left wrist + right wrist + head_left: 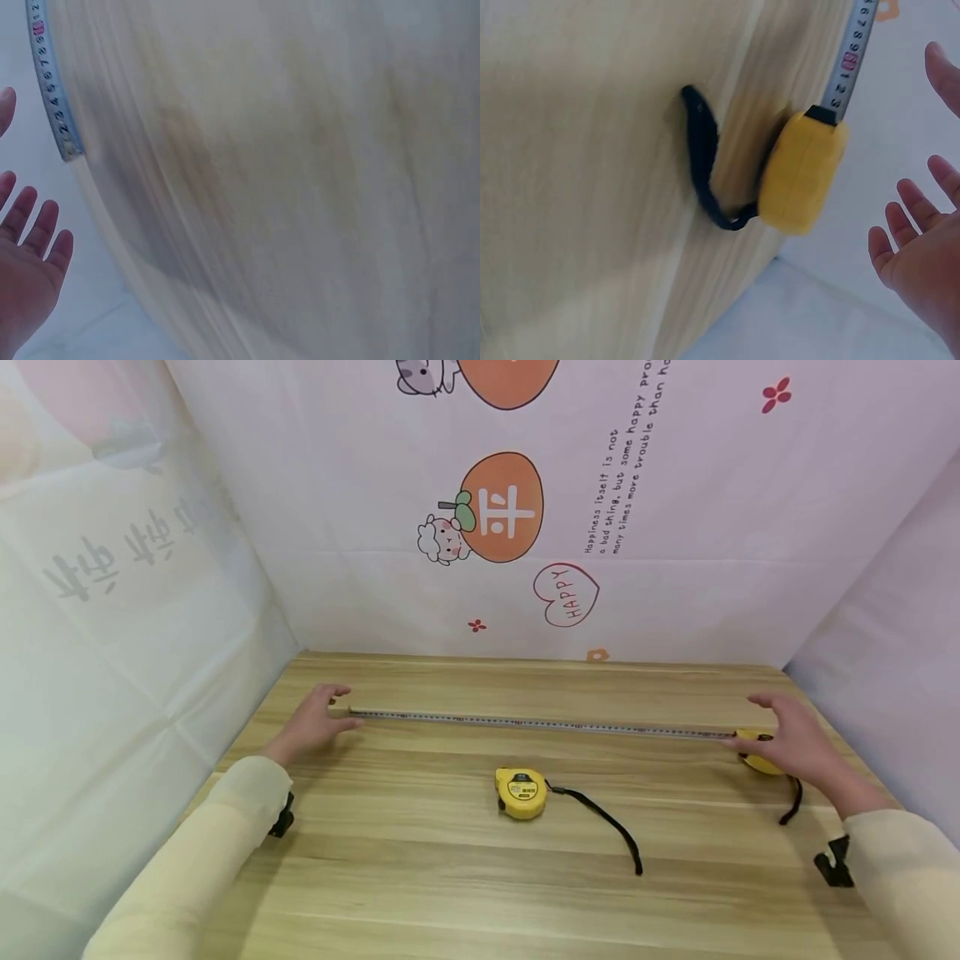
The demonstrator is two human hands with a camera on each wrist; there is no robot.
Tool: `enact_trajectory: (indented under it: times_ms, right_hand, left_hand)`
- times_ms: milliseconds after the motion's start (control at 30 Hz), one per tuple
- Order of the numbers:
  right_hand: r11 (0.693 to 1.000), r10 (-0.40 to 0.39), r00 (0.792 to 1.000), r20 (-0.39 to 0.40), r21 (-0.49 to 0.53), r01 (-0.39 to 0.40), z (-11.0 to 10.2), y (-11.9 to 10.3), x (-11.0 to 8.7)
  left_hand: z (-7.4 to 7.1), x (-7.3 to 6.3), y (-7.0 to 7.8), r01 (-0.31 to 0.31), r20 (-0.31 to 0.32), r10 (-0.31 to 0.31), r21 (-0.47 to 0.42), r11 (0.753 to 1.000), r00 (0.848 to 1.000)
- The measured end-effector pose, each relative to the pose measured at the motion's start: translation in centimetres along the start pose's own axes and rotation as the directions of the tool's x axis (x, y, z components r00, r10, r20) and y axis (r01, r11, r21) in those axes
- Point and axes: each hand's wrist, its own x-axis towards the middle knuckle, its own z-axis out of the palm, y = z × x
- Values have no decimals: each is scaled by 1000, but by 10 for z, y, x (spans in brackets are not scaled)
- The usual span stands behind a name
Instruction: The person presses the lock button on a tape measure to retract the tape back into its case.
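Extended tape measure (577, 727), on the far half of the wooden table (420, 893), long axis running left to right. Yellow case (802, 172) at the right end, just beside the right hand (802, 743), fingers spread, gripping nothing; at the opposite end, its free tip (72, 152), nearest the left hand (311, 725), fingers likewise spread and holding nothing. Behind, printed cloth backdrop (360, 568)

Yellow tape measure (522, 793) resting at the middle of the wood-grain surface (405, 877), its black strap (602, 814) trailing right, pale back curtain (352, 527) printed with an orange fruit (501, 507), a sheep (444, 540), a heart (566, 595) reading HAPPY, slanting English lettering (618, 485), white left curtain (135, 677)
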Motion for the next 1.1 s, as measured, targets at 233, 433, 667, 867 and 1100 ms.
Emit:
enact_trajectory:
  times_ms: [233, 433, 667, 867, 1100]
  right_hand:
    - [999, 43, 997, 63, -25, -41, 3, 16, -1]
    - [997, 57, 994, 93, -53, -53, 8, 30, -2]
    - [996, 69, 992, 109, -62, -62, 12, 43, -4]
    - [997, 67, 994, 91, -55, -62, 15, 46, -6]
    - [994, 74, 993, 92, -91, -66, 17, 47, -7]
  left_hand:
    - [-1, 1, -6, -18, 29, 17, 13, 1000, 999]
    - [1, 3, -10, -48, 29, 47, 23, 999, 998]
    - [5, 9, -18, -51, 33, 49, 34, 998, 998]
    - [9, 11, -17, -70, 15, 69, 93, 993, 998]
    - [11, 14, -16, -75, 17, 74, 156, 985, 997]
